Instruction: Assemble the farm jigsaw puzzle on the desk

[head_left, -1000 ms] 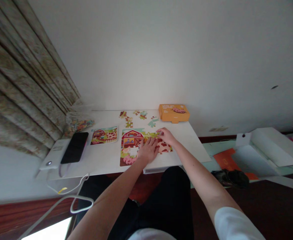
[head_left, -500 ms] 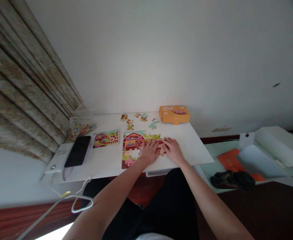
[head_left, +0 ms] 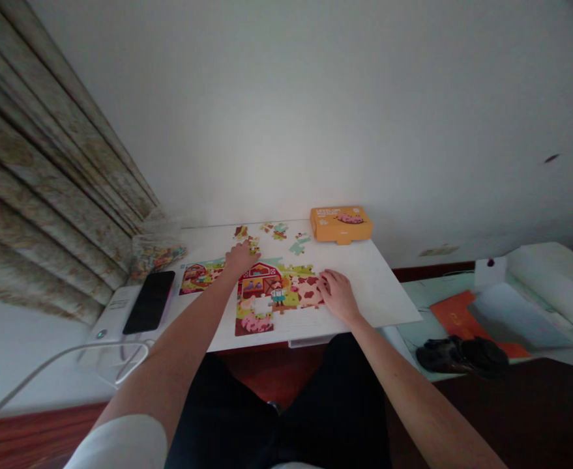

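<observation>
A partly joined farm jigsaw puzzle lies on the white table, showing a red barn, a farmer, pigs and a brown-patched cow. My left hand is above the puzzle's upper left corner, over the loose puzzle pieces. Its thumb is apart from the other fingers, and I see nothing held. At the puzzle's right edge rests my right hand, fingers loosely bent and touching the cow part. My left hand and forearm partly cover the picture card of the same farm scene.
More loose pieces lie toward the wall, near an orange puzzle box. On the left are a black phone and a plastic bag of pieces. A white cable hangs by my left arm. An opened white box stands at right.
My left hand has left the joined puzzle and moved up and left to the loose pieces. The farmer and cow are now uncovered. My right hand has stayed near the right edge.
</observation>
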`<state>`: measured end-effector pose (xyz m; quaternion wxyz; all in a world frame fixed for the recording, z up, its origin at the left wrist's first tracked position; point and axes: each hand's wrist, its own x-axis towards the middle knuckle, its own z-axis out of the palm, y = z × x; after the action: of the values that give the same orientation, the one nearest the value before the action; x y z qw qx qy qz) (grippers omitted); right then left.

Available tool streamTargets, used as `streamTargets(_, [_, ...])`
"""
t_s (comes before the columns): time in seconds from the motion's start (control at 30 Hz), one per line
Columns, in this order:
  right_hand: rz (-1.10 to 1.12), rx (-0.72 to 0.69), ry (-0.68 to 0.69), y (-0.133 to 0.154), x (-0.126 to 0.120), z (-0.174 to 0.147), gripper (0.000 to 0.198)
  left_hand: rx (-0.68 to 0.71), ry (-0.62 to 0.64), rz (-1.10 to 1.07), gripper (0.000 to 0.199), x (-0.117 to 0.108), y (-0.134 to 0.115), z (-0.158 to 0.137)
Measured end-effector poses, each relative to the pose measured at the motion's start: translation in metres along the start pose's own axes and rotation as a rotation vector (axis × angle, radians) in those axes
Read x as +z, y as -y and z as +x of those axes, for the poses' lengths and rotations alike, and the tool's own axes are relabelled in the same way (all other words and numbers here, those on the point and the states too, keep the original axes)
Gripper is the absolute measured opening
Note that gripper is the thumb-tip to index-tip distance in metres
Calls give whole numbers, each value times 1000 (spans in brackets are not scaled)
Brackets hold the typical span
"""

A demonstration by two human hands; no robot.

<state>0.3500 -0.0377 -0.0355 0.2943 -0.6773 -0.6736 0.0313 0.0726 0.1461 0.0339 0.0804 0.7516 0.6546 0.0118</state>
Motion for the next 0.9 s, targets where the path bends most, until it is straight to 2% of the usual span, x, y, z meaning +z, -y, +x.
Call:
streamTargets(0.17, [27, 18, -53, -4, 3, 1, 36, -44, -4, -36, 61, 9, -8, 9])
streamTargets(0.33, [73, 94, -132, -6, 1, 4, 36, -201, 68, -208, 69, 14, -12, 26])
streamTargets(0.43, [95, 122, -174, -6, 0, 5, 35, -208, 90, -251, 66, 11, -10, 33])
streamTargets(0.57, [106, 127, -179, -6, 0, 4, 34, -236, 48, -178, 70, 6, -10, 35])
streamTargets(0.73, [99, 129, -175, -5, 0, 5, 33, -127, 71, -97, 82, 3, -14, 34])
streamTargets(0.9, [80, 136, -171, -5, 0, 5, 32, -154, 61, -97, 79, 4, -18, 33])
